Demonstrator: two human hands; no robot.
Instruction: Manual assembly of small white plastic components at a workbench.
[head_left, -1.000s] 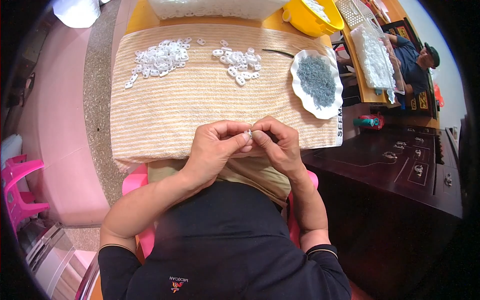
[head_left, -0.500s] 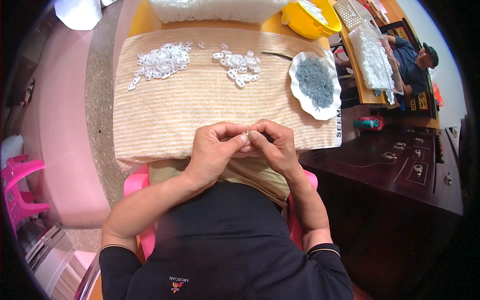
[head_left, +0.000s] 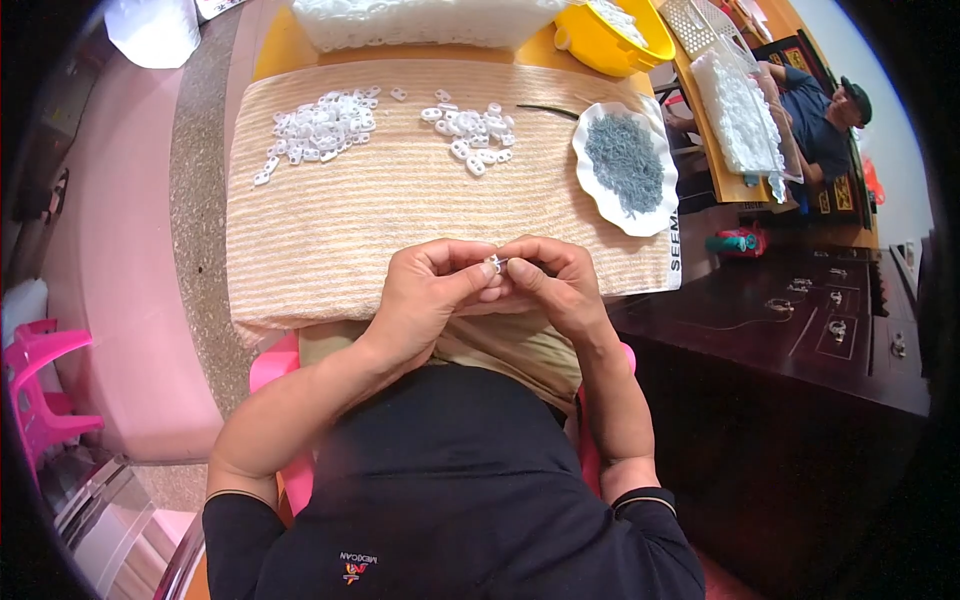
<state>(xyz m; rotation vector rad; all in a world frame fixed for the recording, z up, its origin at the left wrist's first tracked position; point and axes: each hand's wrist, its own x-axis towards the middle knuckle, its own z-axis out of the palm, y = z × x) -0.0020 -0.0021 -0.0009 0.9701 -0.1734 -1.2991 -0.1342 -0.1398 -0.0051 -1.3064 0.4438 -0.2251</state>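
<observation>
Pink floor (head_left: 125, 250) is running down the left side, with a speckled strip (head_left: 203, 200) cutting alongside it. A hot-pink plastic stool (head_left: 48, 351) is hugging the left edge, a dark cabinet (head_left: 750, 365) is hogging the right, and pale wall (head_left: 905, 175) is showing upper right.

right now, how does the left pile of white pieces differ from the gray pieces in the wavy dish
The left pile is white, while the gray pieces look bluish. The left pile lies directly on the towel; the gray pieces sit in the wavy dish. The left pile's pieces are broader, with holes; the gray pieces are thin slivers. Both are heaps of small parts.
</observation>
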